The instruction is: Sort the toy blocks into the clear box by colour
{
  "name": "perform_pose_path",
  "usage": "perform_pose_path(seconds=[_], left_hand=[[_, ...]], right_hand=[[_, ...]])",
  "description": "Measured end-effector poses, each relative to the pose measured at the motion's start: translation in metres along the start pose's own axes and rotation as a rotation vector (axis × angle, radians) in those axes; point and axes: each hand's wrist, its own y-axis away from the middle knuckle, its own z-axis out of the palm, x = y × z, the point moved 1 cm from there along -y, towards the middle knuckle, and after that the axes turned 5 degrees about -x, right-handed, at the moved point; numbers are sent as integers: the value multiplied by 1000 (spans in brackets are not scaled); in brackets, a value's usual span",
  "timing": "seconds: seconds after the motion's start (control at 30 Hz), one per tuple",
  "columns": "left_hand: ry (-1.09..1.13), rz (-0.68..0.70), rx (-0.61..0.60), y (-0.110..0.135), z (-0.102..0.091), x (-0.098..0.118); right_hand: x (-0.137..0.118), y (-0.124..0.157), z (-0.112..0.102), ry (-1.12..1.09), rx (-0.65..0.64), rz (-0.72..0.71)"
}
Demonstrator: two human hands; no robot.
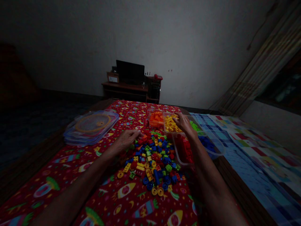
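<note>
A mixed pile of toy building bricks in red, blue, green and yellow lies on the red patterned cloth. At the pile's far left edge is my left hand, its fingers pressed together beside red bricks; what they hold, if anything, is hard to make out. My right hand is over the box of yellow bricks, fingers apart and pointing down into it. Around it stand a box of orange bricks, a box of red bricks, green bricks and a box of blue bricks. My right forearm partly covers the red box.
Stacked clear plastic lids lie on the cloth at the left. Beyond the table's far end, a desk holds a dark monitor. To the right is a surface with a blue checked cover. The room is dim.
</note>
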Motion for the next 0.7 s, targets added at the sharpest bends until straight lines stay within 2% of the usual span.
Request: perform_pose_path(seconds=[0.07, 0.13, 0.27, 0.37, 0.47, 0.53, 0.6, 0.7], left_hand=[[-28, 6, 4, 1, -1, 1], [-54, 16, -2, 1, -3, 2], [-114, 33, -30, 4, -8, 3], [-197, 69, -60, 18, -17, 5], [-318, 60, -110, 47, -28, 1], [-362, 70, -146, 73, -32, -11], [-391, 84, -159, 101, -31, -30], [-489, 110, -105, 136, -20, -62]], right_hand=[[-4, 12, -4, -66, 40, 19], [-14, 29, -7, -131, 21, 14], [-41, 76, -9, -196, -174, -136], [-61, 114, -9, -222, -351, -299], [-78, 148, -5, -178, -484, -421], [-89, 166, 1, -125, -540, -515], [-101, 178, 7, -65, -552, -614], [-117, 188, 18, 7, -500, -689]])
